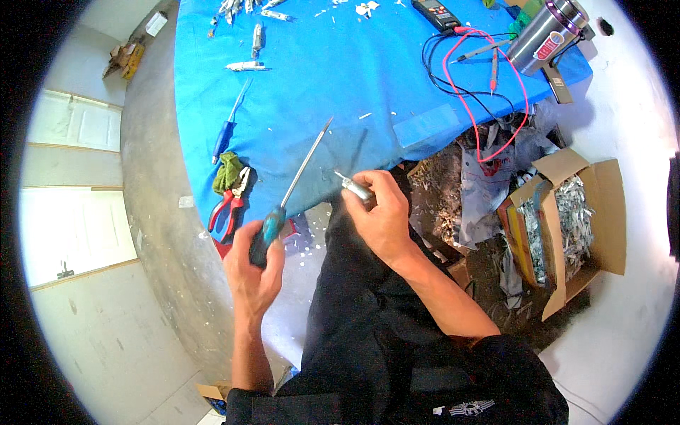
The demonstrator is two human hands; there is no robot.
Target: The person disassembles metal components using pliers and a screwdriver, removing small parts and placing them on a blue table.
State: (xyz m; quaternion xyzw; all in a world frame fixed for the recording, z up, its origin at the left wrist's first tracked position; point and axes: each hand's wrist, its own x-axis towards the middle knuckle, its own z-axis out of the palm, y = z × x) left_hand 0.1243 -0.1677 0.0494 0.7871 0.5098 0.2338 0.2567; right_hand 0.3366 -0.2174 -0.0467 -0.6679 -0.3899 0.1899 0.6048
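Note:
My left hand (255, 276) is closed round the teal and black handle of a screwdriver (272, 228). Its long shaft points up and away over the near edge of the blue-covered table (340, 64). Between the thumb and fingers of my right hand (384, 218) is a small silver cylindrical piece (357, 189) with a thin metal end sticking out. The screwdriver tip is apart from this piece. To the left, red and blue-handled pliers (225, 214) lie at the table edge beside a green cloth (227, 173). A blue-handled screwdriver (224, 142) lies just beyond them.
Similar silver pieces (246, 66) lie at the far left of the table. A multimeter (437, 14) with red and black leads and a steel flask (547, 37) occupy the far right. An open cardboard box (608, 212) of silvery scraps stands below, right.

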